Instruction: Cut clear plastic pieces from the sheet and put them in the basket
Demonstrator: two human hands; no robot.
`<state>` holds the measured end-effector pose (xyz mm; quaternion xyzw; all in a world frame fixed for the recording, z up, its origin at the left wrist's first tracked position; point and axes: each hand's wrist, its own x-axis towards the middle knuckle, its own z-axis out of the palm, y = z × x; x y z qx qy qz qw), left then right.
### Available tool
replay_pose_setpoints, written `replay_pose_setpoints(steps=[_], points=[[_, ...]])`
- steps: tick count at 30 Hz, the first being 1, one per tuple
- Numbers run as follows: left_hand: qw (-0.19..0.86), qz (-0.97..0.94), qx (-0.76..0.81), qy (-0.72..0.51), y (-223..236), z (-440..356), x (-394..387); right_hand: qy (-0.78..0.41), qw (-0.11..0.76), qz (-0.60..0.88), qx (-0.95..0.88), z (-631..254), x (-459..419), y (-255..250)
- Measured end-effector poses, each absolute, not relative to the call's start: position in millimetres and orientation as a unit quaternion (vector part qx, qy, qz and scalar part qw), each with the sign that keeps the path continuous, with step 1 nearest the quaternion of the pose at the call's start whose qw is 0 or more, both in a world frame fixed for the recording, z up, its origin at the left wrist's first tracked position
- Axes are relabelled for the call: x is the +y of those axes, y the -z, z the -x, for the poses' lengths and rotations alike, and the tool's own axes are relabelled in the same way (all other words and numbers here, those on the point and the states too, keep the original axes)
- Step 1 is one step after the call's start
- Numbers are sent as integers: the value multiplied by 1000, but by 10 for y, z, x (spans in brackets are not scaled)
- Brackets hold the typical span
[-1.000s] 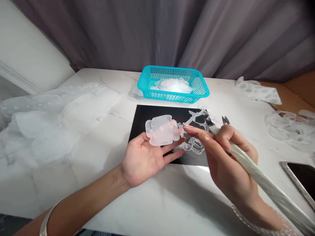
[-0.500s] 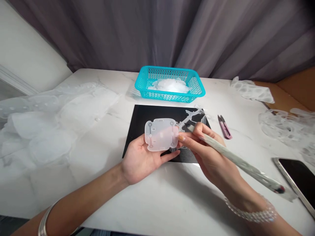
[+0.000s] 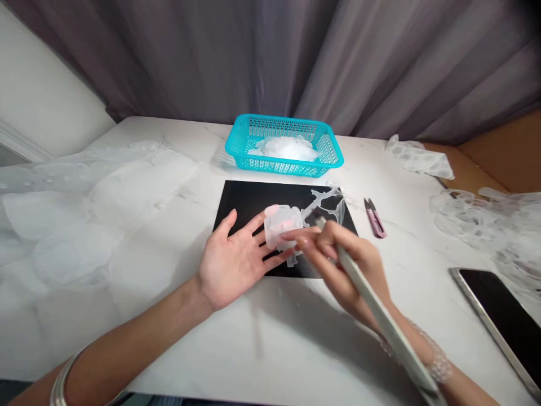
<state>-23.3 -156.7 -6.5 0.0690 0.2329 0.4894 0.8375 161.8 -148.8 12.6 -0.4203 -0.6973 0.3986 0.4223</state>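
Observation:
My left hand (image 3: 231, 260) lies palm up with its fingers spread, the fingertips behind or under a small translucent plastic piece (image 3: 284, 217). My right hand (image 3: 350, 254) grips a long pale-handled tool (image 3: 382, 316) slanting down towards me. Its dark tip makes its exact kind hard to tell. The fingers of that same hand also touch the plastic piece at its near right side and seem to pinch it. Beneath lies a black mat (image 3: 243, 197), with a branching clear plastic sprue (image 3: 316, 203) on its right part.
A turquoise basket (image 3: 284, 164) holding white translucent pieces stands behind the mat. To the right are pink thread snips (image 3: 374, 219), a phone (image 3: 499, 321) and heaped clear plastic scraps (image 3: 469, 223). Bagged translucent pieces (image 3: 84, 225) cover the left side. Another plastic bundle (image 3: 418, 157) lies at the back right.
My left hand has opened, its thumb and fingers spreading off the plastic piece. The piece has tilted and shifted slightly right with my right hand. The tool's handle has swung steeper towards me.

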Motion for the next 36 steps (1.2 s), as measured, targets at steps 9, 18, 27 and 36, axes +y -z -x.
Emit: replay_pose_setpoints(steps=[9,18,27,36], points=[[834,-73,198,-509,159,332,-1473,-507,497,465,-528,-1837,-1030,55],[801,-125,258,-526,177,357,-1437,-451,493,448,-594,-1396,-434,-34],[711,-274,391,-517,208,337,-1478,-295,495,526,-626,-1590,189,-168],[729,-258,426,-469,91,89,-1496,-256,325,514,-752,-2397,-414,142]])
